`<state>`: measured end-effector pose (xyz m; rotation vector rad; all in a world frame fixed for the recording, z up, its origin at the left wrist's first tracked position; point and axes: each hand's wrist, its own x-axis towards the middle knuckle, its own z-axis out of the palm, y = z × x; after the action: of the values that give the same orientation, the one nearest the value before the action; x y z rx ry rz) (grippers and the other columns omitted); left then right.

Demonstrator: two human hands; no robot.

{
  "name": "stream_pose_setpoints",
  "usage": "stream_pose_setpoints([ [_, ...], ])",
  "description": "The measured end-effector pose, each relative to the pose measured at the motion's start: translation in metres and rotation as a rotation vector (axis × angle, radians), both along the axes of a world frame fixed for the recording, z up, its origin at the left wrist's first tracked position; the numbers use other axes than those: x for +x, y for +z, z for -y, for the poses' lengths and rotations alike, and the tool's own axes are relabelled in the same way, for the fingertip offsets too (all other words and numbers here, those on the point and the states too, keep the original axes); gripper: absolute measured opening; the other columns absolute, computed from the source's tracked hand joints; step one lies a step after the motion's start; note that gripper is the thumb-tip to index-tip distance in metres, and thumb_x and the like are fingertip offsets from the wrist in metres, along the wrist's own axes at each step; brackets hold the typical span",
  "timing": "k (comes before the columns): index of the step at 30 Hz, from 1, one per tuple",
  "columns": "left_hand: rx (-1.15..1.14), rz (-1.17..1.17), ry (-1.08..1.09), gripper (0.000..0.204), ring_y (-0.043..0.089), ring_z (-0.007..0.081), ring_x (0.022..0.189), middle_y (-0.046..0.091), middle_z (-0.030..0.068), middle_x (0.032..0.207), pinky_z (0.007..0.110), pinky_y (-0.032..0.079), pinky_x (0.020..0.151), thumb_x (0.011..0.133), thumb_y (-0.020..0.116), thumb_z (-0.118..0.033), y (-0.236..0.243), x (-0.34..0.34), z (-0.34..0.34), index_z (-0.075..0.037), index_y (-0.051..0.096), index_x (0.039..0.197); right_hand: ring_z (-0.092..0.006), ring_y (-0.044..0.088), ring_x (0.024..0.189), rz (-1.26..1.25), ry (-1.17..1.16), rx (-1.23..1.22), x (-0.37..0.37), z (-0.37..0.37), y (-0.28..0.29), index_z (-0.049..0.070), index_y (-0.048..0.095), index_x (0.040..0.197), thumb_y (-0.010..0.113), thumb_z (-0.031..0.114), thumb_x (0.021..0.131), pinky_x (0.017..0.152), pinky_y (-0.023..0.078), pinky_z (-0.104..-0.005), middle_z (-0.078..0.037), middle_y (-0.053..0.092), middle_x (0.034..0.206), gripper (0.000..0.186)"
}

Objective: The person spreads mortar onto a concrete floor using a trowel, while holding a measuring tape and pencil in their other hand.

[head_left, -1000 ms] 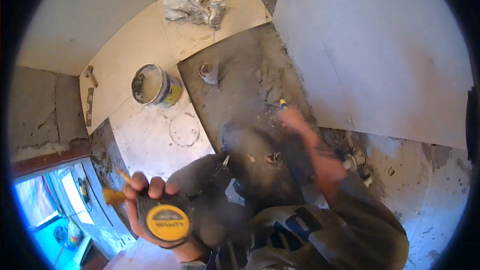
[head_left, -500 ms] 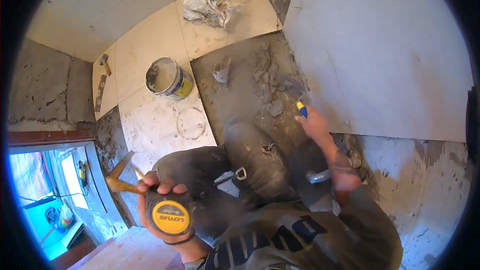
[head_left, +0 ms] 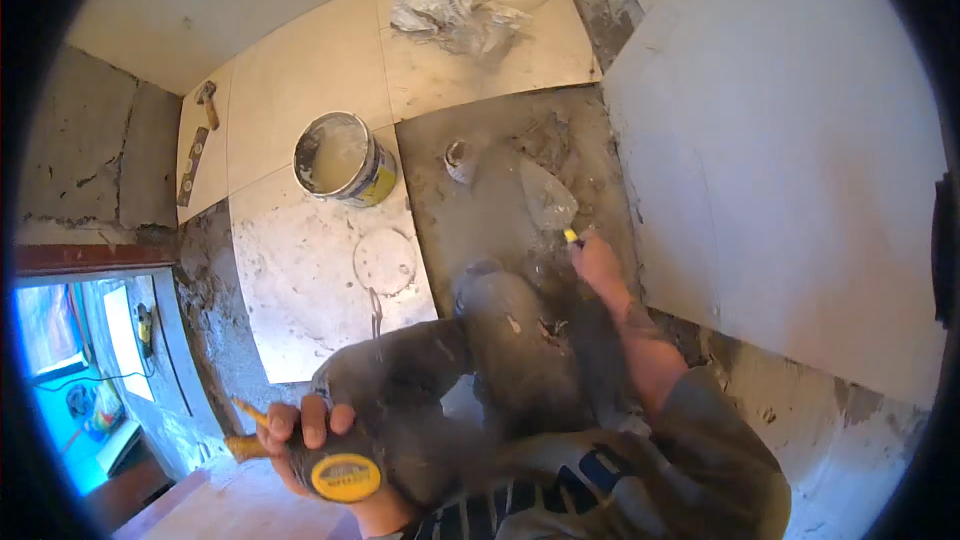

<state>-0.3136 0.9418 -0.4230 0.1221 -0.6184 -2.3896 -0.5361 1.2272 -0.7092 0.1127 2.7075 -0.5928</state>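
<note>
In my right hand (head_left: 597, 265) is the yellow-ended handle of a trowel (head_left: 548, 197), its broad blade over the grey mortar bed (head_left: 450, 225) in front of my knees. The fingers of my left hand (head_left: 300, 430) are wrapped round a black tape measure (head_left: 346, 477) with a yellow disc, low at the left. Yellowish pieces stick out beside those fingers; the near one looks like the tape's blade (head_left: 246, 447). A small cup-like piece (head_left: 459, 162) with mortar on it stands in the bed left of the trowel.
A bucket (head_left: 337, 158) with grey mix stands on large pale floor tiles (head_left: 300, 270) at the left. A hammer (head_left: 208, 103) and a spirit level (head_left: 192, 167) lie farther left. A crumpled plastic bag (head_left: 450, 10) lies at the back. A large pale panel (head_left: 780, 170) covers the right wall.
My right hand has brought the trowel left, away from the right wall, and its blade now shows plainly. My left hand with the tape measure sits lower; the view has shifted slightly.
</note>
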Motion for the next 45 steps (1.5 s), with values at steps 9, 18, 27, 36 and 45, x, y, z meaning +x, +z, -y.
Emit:
stream_pose_setpoints([
  [9, 0.035, -0.067, -0.122, 0.025, 0.044, 0.0185, 0.077, 0.055, 0.0026, 0.096, 0.040, 0.030, 0.071, 0.098, 0.034, -0.028, 0.000, -0.004, -0.001, -0.013, 0.049, 0.084, -0.0310, 0.056, 0.085, -0.574, 0.549, 0.018, -0.114, 0.147, -0.070, 0.012, 0.062, 0.092, 0.055, 0.015, 0.078, 0.070, 0.043, -0.0460, -0.012, 0.057, 0.087, 0.016],
  [18, 0.196, 0.007, 0.011, 0.023, 0.045, 0.0193, 0.074, 0.053, 0.0049, 0.087, 0.037, 0.035, 0.068, 0.094, 0.040, -0.027, 0.004, -0.009, -0.009, -0.009, 0.052, 0.085, -0.0295, 0.057, 0.091, -0.549, 0.605, -0.083, -0.149, 0.117, -0.022, 0.011, 0.065, 0.092, 0.051, 0.014, 0.084, 0.075, 0.044, -0.0428, -0.009, 0.061, 0.096, 0.016],
  [27, 0.084, -0.034, -0.074, 0.018, 0.055, 0.0273, 0.088, 0.049, 0.0161, 0.105, 0.045, 0.044, 0.083, 0.088, 0.051, -0.023, 0.001, 0.005, -0.003, -0.006, 0.055, 0.093, -0.0159, 0.059, 0.092, -0.702, 0.099, -0.888, -0.104, 0.152, 0.223, -0.003, 0.063, 0.108, 0.059, 0.018, 0.091, 0.081, 0.047, -0.0283, -0.011, 0.064, 0.103, 0.028],
  [36, -0.075, -0.017, -0.037, 0.016, 0.051, 0.0199, 0.086, 0.050, 0.0065, 0.104, 0.041, 0.041, 0.081, 0.090, 0.049, -0.025, 0.000, 0.004, -0.042, -0.011, 0.055, 0.095, -0.0409, 0.063, 0.087, -0.716, 1.344, -1.017, 0.063, 0.431, 0.433, 0.005, 0.044, 0.125, 0.056, 0.027, 0.081, 0.079, 0.049, -0.0482, -0.024, 0.065, 0.091, 0.051],
  [45, -0.122, -0.114, -0.014, 0.012, 0.044, 0.0173, 0.085, 0.049, 0.0024, 0.105, 0.038, 0.037, 0.077, 0.093, 0.048, -0.018, -0.002, 0.002, -0.022, -0.011, 0.055, 0.099, -0.0339, 0.061, 0.091, -0.217, 0.432, -0.017, -0.035, 0.099, 0.116, 0.000, 0.060, 0.105, 0.059, 0.039, 0.084, 0.079, 0.050, -0.0423, -0.016, 0.063, 0.098, 0.045],
])
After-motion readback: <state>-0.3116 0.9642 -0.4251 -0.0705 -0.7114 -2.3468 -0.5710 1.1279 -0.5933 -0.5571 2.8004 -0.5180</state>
